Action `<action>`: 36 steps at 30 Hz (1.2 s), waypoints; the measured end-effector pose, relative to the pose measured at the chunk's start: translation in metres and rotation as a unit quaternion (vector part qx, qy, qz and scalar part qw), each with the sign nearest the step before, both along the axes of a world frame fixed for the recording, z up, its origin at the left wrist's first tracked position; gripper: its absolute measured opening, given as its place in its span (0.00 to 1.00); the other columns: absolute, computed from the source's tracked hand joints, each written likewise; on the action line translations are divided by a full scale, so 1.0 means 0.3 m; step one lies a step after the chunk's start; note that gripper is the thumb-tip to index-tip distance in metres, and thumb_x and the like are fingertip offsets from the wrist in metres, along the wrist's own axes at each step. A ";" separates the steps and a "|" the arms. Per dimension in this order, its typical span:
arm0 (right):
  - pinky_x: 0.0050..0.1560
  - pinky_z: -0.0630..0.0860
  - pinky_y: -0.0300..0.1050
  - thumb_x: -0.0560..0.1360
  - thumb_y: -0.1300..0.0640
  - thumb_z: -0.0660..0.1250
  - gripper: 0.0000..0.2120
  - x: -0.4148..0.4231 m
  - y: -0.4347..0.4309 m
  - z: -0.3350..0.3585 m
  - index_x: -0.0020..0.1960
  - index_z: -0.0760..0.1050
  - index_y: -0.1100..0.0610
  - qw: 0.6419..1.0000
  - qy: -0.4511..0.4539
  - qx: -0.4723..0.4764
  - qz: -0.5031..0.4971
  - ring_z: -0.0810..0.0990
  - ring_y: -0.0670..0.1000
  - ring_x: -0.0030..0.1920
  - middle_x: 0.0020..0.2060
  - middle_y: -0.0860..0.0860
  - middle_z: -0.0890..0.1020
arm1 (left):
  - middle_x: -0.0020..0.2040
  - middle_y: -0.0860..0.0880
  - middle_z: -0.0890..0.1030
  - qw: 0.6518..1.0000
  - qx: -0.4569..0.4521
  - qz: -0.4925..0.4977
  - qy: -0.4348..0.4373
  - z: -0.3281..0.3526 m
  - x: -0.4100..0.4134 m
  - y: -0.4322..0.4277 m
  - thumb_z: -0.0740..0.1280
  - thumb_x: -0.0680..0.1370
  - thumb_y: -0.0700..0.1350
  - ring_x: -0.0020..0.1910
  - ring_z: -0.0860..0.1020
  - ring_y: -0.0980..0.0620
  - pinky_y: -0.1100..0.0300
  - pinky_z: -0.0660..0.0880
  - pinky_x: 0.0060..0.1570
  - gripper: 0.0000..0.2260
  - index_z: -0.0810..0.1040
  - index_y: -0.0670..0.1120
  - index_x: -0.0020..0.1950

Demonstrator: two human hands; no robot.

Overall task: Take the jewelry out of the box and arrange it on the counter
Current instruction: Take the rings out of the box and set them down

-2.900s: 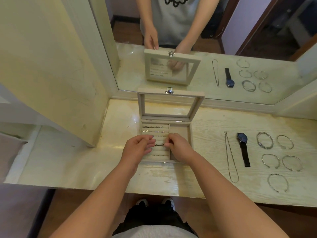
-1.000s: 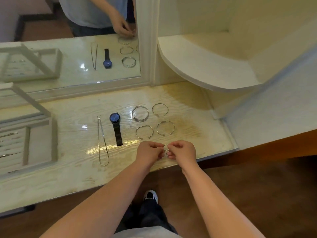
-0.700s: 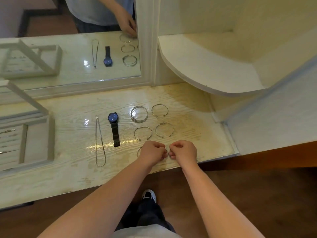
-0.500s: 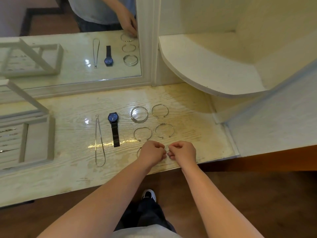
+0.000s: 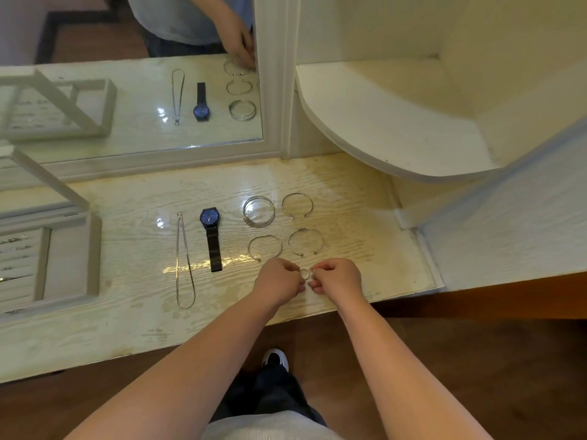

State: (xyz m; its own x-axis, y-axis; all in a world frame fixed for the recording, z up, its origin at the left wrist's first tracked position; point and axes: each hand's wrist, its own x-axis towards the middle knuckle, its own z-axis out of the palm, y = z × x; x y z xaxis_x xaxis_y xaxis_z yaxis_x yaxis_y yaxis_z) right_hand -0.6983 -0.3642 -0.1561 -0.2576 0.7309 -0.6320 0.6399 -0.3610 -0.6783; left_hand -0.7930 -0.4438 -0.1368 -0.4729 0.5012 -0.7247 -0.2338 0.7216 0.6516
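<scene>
A small silver ring (image 5: 304,274) sits between the two hands, held just above the near part of the worktop (image 5: 127,315), towards its right end. The left hand (image 5: 278,282) has its fingers (image 5: 293,268) curled in, the tips pinching the ring's left side. The right hand (image 5: 338,277) mirrors it, with curled fingers (image 5: 318,267) closed on the ring's right side. Both wrists hang over the near edge of the worktop.

Just beyond the hands lie two open cuff bracelets side by side: a left cuff (image 5: 265,247) and a right cuff (image 5: 305,241), their gaps facing the near side. Farther back is a second row, with a stack of bangles (image 5: 259,211) on the left and a far cuff (image 5: 297,204) on the right. The four pieces lie apart from one another.

To the left of the bracelets a watch (image 5: 211,236) lies flat, its blue face at the far end and its dark strap running towards the near edge. Left of that, a thin necklace (image 5: 184,262) is laid out in a long narrow loop, roughly parallel to the watch.

At the far left stands the jewelry box (image 5: 93,258), its lid (image 5: 47,182) propped open. Small pieces show in its slotted rows, too small to tell apart. A mirror (image 5: 127,36) runs along the back of the worktop, and a curved shelf (image 5: 397,122) juts out on the right.
</scene>
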 end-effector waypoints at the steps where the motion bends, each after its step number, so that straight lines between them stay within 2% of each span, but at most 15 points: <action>1: 0.44 0.83 0.49 0.74 0.66 0.65 0.06 0.000 0.001 0.002 0.44 0.81 0.63 1.000 -0.001 -0.002 0.000 0.83 0.52 0.33 0.35 0.60 0.83 | 0.44 0.40 0.84 1.000 0.000 0.000 -0.002 0.002 -0.001 0.000 0.63 0.75 0.34 0.42 0.84 0.46 0.51 0.80 0.48 0.08 0.79 0.40 0.52; 7: 0.41 0.83 0.45 0.75 0.65 0.64 0.06 0.002 -0.001 0.019 0.44 0.80 0.63 0.999 0.026 -0.022 -0.026 0.82 0.52 0.33 0.35 0.58 0.82 | 0.47 0.38 0.83 0.999 0.030 0.024 -0.035 0.024 -0.015 -0.014 0.60 0.77 0.34 0.39 0.82 0.47 0.60 0.77 0.37 0.08 0.78 0.40 0.49; 11: 0.37 0.82 0.41 0.77 0.60 0.63 0.08 -0.022 -0.012 0.061 0.43 0.80 0.60 0.991 0.116 -0.042 -0.055 0.83 0.50 0.34 0.34 0.54 0.81 | 0.45 0.42 0.84 0.993 0.084 0.074 -0.037 0.054 -0.061 -0.051 0.62 0.79 0.41 0.44 0.84 0.46 0.54 0.80 0.46 0.08 0.80 0.40 0.53; 14: 0.36 0.80 0.40 0.77 0.59 0.62 0.09 -0.078 -0.039 0.109 0.43 0.80 0.59 0.981 0.171 -0.070 -0.053 0.84 0.51 0.37 0.37 0.54 0.83 | 0.45 0.43 0.85 0.981 0.123 0.145 -0.038 0.091 -0.132 -0.111 0.63 0.79 0.43 0.45 0.85 0.45 0.54 0.81 0.47 0.09 0.81 0.41 0.52; 18: 0.40 0.80 0.44 0.78 0.58 0.62 0.10 -0.187 -0.103 0.169 0.45 0.81 0.61 0.967 0.224 -0.121 -0.034 0.84 0.53 0.43 0.40 0.56 0.83 | 0.45 0.42 0.86 0.959 0.157 0.235 -0.034 0.144 -0.246 -0.233 0.62 0.80 0.44 0.46 0.85 0.45 0.52 0.81 0.49 0.11 0.82 0.40 0.52; 21: 0.46 0.81 0.47 0.78 0.59 0.61 0.10 -0.275 -0.168 0.206 0.47 0.80 0.62 0.963 0.230 -0.138 -0.005 0.84 0.55 0.46 0.43 0.58 0.84 | 0.45 0.41 0.86 0.940 0.173 0.294 -0.019 0.167 -0.318 -0.350 0.60 0.81 0.45 0.45 0.85 0.45 0.53 0.81 0.48 0.13 0.82 0.40 0.51; 28: 0.48 0.81 0.47 0.77 0.60 0.62 0.09 -0.462 -0.377 0.240 0.47 0.80 0.62 0.958 0.225 -0.164 0.071 0.84 0.53 0.43 0.42 0.58 0.83 | 0.43 0.40 0.85 0.886 0.205 0.415 0.007 0.158 -0.449 -0.622 0.60 0.81 0.43 0.43 0.84 0.45 0.55 0.80 0.44 0.13 0.82 0.38 0.50; 36: 0.48 0.80 0.47 0.78 0.61 0.61 0.09 -0.656 -0.686 0.229 0.50 0.79 0.63 0.960 0.198 -0.161 0.115 0.83 0.56 0.46 0.42 0.58 0.82 | 0.41 0.43 0.86 0.877 0.214 0.431 0.002 0.146 -0.619 -0.900 0.61 0.79 0.42 0.41 0.85 0.47 0.58 0.80 0.39 0.11 0.82 0.41 0.48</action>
State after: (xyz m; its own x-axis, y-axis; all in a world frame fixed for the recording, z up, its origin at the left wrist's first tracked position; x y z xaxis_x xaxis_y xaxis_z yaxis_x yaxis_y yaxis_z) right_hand -0.8950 -0.5701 -0.0875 -0.6555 0.4086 -0.6351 0.4430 -0.4730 -0.7616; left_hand -0.9786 -0.7137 -0.0930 -0.8113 0.1822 -0.5555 -0.5695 -0.0322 0.8213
